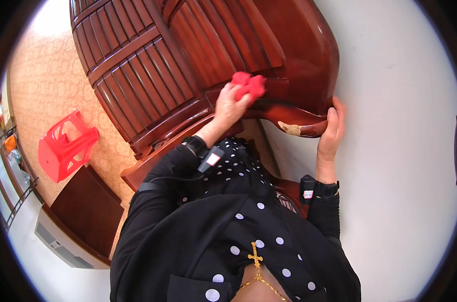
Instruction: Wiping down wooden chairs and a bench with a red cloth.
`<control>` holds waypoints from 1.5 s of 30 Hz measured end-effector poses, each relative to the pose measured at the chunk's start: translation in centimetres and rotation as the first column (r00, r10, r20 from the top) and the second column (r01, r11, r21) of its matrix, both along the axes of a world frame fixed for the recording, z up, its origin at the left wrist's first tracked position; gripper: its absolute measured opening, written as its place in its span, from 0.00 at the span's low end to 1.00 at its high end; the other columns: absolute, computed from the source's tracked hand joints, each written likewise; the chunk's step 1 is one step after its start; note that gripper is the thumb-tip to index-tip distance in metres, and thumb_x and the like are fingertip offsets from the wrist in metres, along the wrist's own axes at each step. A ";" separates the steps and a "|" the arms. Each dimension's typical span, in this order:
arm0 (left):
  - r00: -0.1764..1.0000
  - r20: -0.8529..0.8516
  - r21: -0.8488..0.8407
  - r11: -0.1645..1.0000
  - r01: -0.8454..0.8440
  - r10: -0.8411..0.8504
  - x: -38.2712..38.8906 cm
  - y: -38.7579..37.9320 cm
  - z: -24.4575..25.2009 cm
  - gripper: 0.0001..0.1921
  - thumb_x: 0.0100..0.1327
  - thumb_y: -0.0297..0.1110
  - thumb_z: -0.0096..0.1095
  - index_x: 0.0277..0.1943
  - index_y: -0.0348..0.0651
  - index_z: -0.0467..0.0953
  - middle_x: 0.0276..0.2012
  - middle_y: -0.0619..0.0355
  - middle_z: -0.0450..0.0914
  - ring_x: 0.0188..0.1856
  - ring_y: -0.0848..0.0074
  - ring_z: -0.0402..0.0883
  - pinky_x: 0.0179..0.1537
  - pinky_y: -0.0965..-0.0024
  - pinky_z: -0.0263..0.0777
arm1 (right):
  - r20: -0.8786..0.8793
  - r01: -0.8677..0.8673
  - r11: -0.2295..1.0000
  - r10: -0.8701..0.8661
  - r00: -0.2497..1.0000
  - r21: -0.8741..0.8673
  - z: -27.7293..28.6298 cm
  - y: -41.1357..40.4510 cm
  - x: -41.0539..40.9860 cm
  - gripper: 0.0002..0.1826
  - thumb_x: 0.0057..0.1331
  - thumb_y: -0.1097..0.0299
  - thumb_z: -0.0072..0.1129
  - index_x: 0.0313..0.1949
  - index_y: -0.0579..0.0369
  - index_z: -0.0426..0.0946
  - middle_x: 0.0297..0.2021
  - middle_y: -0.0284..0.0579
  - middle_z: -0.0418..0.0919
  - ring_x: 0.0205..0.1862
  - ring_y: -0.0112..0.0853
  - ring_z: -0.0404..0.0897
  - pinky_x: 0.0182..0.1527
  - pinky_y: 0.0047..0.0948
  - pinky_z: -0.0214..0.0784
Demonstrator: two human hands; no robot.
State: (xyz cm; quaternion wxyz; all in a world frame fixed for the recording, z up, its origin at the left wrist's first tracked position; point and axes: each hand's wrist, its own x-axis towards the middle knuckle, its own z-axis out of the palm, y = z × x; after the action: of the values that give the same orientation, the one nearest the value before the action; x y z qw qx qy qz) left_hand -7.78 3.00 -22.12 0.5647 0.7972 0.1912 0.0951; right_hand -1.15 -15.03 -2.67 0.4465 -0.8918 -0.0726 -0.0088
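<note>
My left hand (230, 104) holds a crumpled red cloth (251, 86) against a glossy red-brown wooden bench (213, 49) with slatted panels. Some blur shows on the cloth. At the right, my right hand (332, 128) grips the rounded end of the bench's curved armrest (270, 113), thumb in front and fingers on the wall side. A pale patch (290, 128) marks the armrest near that hand, where the finish has come off. Both wrists carry black straps with small devices.
A red plastic stool (68, 147) lies tipped on the patterned floor (43, 83) at left. Below it stands a dark brown wooden piece of furniture (88, 207). A rack (13, 181) with objects runs along the far left. The white wall (394, 151) borders the bench at right.
</note>
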 end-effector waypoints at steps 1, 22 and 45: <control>0.974 0.220 0.055 0.996 -0.074 0.060 1.0 -0.9 0.9 0.17 0.52 0.39 0.62 0.42 0.40 0.75 0.41 0.47 0.73 0.46 0.53 0.72 0.49 0.58 0.68 | 0.009 0.010 1.000 -0.010 1.000 -0.008 -0.1 0.1 0.0 0.17 0.66 0.68 0.40 0.48 0.66 0.70 0.48 0.47 0.71 0.53 0.36 0.68 0.58 0.30 0.56; 0.740 -0.672 0.105 0.991 0.087 0.007 -4.4 4.6 -12.4 0.21 0.58 0.48 0.54 0.47 0.42 0.75 0.46 0.39 0.74 0.49 0.50 0.75 0.50 0.54 0.69 | -0.057 0.096 0.995 -0.094 0.994 0.035 -0.3 0.5 -0.2 0.24 0.67 0.60 0.36 0.53 0.68 0.66 0.51 0.47 0.69 0.54 0.34 0.66 0.58 0.30 0.54; 0.993 -0.057 0.059 0.993 -0.102 0.106 2.7 3.3 -2.1 0.14 0.58 0.41 0.58 0.41 0.40 0.72 0.38 0.44 0.73 0.42 0.51 0.74 0.44 0.55 0.69 | -0.034 0.168 0.984 -0.166 0.986 0.067 -0.5 0.7 -0.4 0.23 0.67 0.59 0.36 0.52 0.66 0.68 0.49 0.47 0.70 0.52 0.33 0.67 0.57 0.30 0.55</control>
State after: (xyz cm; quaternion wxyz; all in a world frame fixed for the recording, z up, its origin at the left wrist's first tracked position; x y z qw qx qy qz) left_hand -5.10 6.29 -24.20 0.5302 0.8043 0.2465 0.1057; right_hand -1.51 -14.35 -3.17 0.4761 -0.8786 0.0091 -0.0361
